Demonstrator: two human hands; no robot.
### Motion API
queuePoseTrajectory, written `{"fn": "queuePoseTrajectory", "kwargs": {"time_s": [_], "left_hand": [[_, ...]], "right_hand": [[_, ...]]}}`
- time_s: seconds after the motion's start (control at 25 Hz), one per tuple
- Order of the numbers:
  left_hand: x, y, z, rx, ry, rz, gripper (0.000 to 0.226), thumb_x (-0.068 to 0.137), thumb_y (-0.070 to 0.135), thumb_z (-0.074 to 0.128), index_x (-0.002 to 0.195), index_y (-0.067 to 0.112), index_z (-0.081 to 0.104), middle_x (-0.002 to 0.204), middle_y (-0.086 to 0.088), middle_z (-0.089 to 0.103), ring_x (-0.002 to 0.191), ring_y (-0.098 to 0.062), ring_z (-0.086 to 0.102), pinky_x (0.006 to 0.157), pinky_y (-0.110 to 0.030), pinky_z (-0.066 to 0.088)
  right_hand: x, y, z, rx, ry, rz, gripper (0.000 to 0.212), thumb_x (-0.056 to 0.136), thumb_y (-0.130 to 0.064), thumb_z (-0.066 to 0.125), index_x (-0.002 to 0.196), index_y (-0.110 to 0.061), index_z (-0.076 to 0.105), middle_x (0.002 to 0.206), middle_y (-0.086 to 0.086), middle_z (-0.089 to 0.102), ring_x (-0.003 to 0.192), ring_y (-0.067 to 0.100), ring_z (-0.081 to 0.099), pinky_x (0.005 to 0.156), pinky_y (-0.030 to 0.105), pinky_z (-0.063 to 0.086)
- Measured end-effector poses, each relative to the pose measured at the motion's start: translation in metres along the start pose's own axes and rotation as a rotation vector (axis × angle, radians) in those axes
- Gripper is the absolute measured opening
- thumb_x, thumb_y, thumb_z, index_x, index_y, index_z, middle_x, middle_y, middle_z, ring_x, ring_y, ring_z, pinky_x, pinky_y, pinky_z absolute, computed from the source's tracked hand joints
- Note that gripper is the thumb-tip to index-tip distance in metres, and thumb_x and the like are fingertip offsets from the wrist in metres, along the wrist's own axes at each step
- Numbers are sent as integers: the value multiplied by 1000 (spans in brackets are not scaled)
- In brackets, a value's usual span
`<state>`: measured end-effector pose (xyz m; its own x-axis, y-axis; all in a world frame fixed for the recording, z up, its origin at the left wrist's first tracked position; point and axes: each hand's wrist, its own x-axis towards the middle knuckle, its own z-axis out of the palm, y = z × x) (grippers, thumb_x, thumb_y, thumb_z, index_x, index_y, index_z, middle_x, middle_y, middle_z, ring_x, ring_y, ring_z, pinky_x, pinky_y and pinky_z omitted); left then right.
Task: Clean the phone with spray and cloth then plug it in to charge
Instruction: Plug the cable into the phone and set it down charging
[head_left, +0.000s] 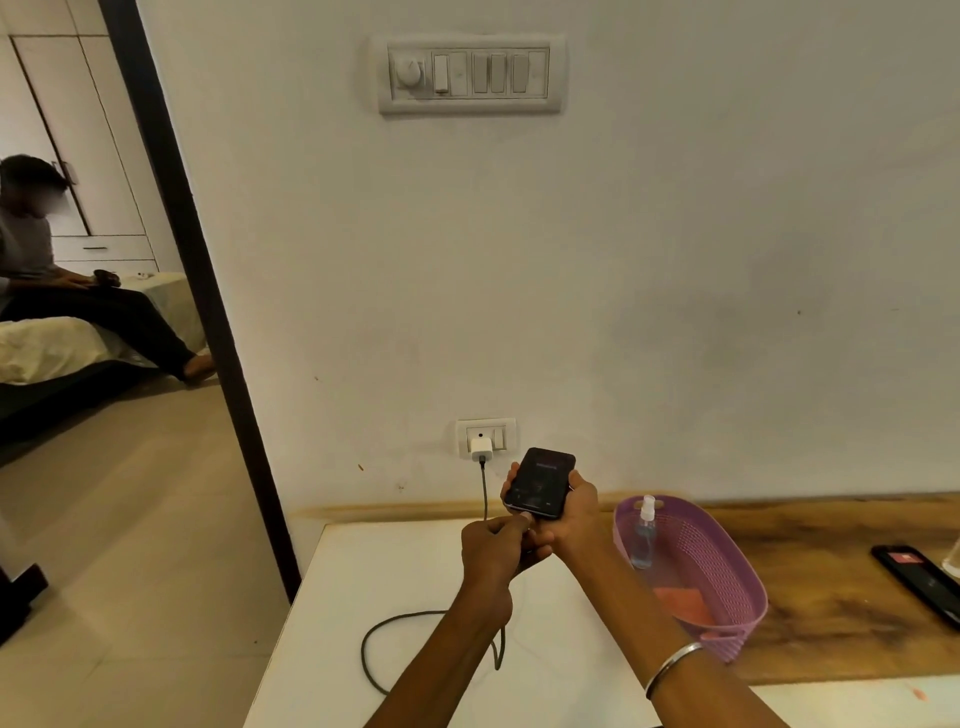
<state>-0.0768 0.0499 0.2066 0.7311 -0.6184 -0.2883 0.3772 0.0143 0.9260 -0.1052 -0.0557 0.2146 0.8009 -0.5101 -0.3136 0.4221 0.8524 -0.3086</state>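
Phone (540, 483): dark, screen lit, its writing too blurred to read; no brand legible anywhere. It was held above the white counter (405, 571), screen up, in the right hand (569, 512), whose fingers and thumb were curled round its edges. Left hand (496, 548): fingers curled, pinching the plug end of the grey cable (485, 493) at the phone's lower edge; whether the plug was seated could not be told. Cable: ran up to a white charger (480, 448) in the wall socket (485, 435), its slack looped on the counter. Right wrist: one metal bangle (672, 667). Purple basket (727, 587): just right of the hands, holding a clear spray bottle (644, 535) leaning against its wall and a pink cloth (680, 603). Second phone (919, 579): on the wooden top, far right.
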Motion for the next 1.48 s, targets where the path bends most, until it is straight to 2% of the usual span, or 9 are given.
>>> {"fn": "queuePoseTrajectory", "kwargs": {"time_s": [0.12, 0.32, 0.48, 0.68, 0.88, 1.0, 1.12, 1.32, 1.48], "left_hand": [[2, -1, 0, 7, -4, -3, 17, 92, 10, 67, 100, -5, 69, 84, -18, 74, 66, -23, 73, 78, -36, 63], [3, 0, 1, 52, 1, 7, 13, 93, 9, 66, 96, -3, 70, 85, -17, 75, 61, -21, 74, 58, -23, 60], [3, -5, 1, 34, 17, 14, 8, 93, 8, 65, 94, 1, 69, 89, -20, 75, 69, -26, 75, 69, -30, 63], [6, -15, -4, 53, -54, -31, 12, 92, 9, 67, 96, -1, 71, 83, -20, 76, 70, -25, 76, 63, -28, 62], [24, -35, -10, 169, -112, -75, 17, 96, 18, 64, 94, 2, 71, 85, -18, 76, 76, -26, 76, 67, -31, 63], [37, -57, -16, 308, -145, -148, 27, 100, 29, 56, 104, 6, 68, 91, -12, 75, 76, -22, 76, 71, -30, 63], [49, -89, -40, 494, -153, -214, 29, 101, 30, 53, 106, 6, 69, 95, -10, 75, 74, -18, 74, 70, -25, 60], [76, -129, -112, 1053, 121, -70, 13, 92, 16, 62, 102, 15, 70, 106, -1, 71, 97, -16, 68, 79, -23, 50], [90, -144, -131, 1216, -114, -147, 42, 72, 28, 85, 108, 22, 65, 99, 9, 61, 90, -8, 58, 74, -20, 46]], "right_hand": [[4, 1, -2, 12, -7, -7, 51, 94, -48, 39, 128, -10, 48, 102, 16, 60, 87, 26, 58, 76, 39, 53], [12, 3, -9, -5, -13, 6, 57, 94, -51, 36, 131, -9, 47, 101, 17, 61, 85, 27, 58, 75, 39, 53], [16, 7, -16, 7, -34, 6, 56, 93, -52, 37, 127, -9, 48, 98, 17, 62, 82, 27, 58, 69, 38, 56], [23, 2, -31, -15, -56, 27, 60, 89, -55, 39, 128, -10, 49, 99, 16, 61, 82, 27, 58, 68, 37, 56], [39, 5, -59, -39, 4, 30, 63, 89, -55, 41, 131, -9, 51, 105, 20, 65, 88, 31, 62, 78, 43, 55], [51, 6, -93, -88, 105, 47, 66, 92, -55, 38, 132, -5, 52, 116, 24, 64, 98, 37, 63, 90, 49, 50], [62, 7, -134, -139, 214, 50, 60, 92, -51, 46, 130, -5, 50, 123, 26, 60, 103, 42, 63, 88, 53, 53], [81, 12, -180, -260, 313, 78, 47, 92, -22, 58, 134, -7, 44, 124, 28, 58, 106, 45, 62, 78, 55, 54], [97, 8, -198, -408, 349, 102, 46, 93, -11, 57, 136, -2, 42, 119, 29, 61, 103, 43, 62, 82, 53, 53]]}}
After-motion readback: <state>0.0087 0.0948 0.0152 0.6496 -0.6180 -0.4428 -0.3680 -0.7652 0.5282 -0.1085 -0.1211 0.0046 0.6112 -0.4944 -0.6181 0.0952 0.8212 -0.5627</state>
